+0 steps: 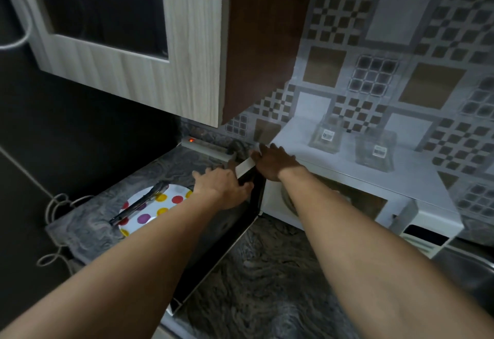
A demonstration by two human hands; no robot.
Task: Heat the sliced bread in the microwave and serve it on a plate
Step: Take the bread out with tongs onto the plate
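Left hand (220,186) grips one door (222,239), right hand (273,163) touches one microwave (374,178).

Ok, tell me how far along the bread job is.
Done: the polka-dot plate is out, tongs lying on it. In hand: the left hand holds the open microwave door; the right hand rests on the microwave top. Left: no bread on the plate yet; I can't see any inside.
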